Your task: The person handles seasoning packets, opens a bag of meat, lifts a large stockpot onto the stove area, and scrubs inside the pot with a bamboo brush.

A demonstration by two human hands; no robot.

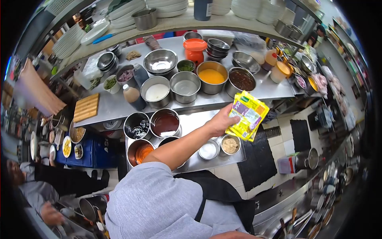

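Note:
My left hand (223,120) is closed on several yellow seasoning packets (248,115), fanned slightly, with the thumb over their near side. The packets are held above the front edge of the steel counter, just in front of a pot of dark red-brown sauce (242,81). Below them, a bowl of tan paste (230,144) and a bowl of white granules (208,150) sit on a lower steel shelf. A strip of bare skin shows at the bottom edge, but my right hand itself is out of sight.
Pots of orange liquid (211,76) and white liquid (156,92), bottles and a wooden board (86,107) are on the counter (113,109). An overhead shelf (167,31) carries plates. Another person (39,187) is at lower left; black mats (258,161) lie on the floor.

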